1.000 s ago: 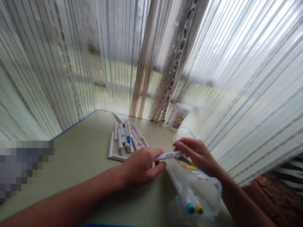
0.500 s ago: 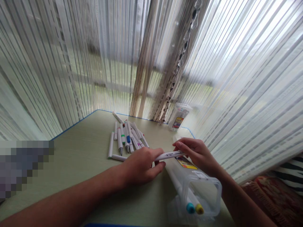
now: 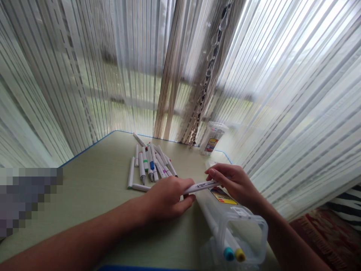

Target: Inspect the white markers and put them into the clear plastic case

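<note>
A white marker [image 3: 201, 186] spans the space between my two hands. My left hand [image 3: 170, 195] is closed on its left end, and my right hand [image 3: 229, 178] pinches the other end between thumb and fingers. Under and beside my right hand lies a clear plastic case [image 3: 242, 210] with its open end facing me. Inside it rest a marker with a blue-green end [image 3: 228, 254] and one with a yellow end [image 3: 240, 255]. Beyond my left hand, a loose pile of white markers [image 3: 153, 160] is spread out; my left hand hides part of one.
Toward the back right of the pale green table [image 3: 93, 195] stands a second clear case [image 3: 211, 139] with markers in it. String curtains [image 3: 135, 67] hang past the table's blue edge. A patterned red cloth [image 3: 316, 233] shows at the lower right.
Both hands keep their hold on the marker, nearly still. The view has shifted slightly, and the near end of the clear case appears a little lower and further right.
</note>
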### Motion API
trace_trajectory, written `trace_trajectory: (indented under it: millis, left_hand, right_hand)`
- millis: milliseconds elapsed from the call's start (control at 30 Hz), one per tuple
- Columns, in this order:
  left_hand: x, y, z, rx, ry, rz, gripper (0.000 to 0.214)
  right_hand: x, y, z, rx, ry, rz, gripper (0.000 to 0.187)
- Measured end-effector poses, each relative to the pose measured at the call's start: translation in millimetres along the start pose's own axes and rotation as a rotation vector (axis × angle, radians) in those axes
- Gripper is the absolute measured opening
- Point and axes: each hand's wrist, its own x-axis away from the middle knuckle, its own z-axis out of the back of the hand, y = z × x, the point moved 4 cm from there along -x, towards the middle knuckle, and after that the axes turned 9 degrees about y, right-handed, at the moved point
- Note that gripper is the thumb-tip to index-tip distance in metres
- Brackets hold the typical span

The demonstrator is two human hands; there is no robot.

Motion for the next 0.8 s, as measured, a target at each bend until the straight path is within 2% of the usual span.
trace_trajectory:
  millis: [800]
  left_hand:
    - [1.3, -2.3, -1.6, -0.03, 0.021, -0.013, 0.011]
  right_hand:
    - [0.3, 1.8, -0.8, 0.039, 0.0, 0.009, 0.034]
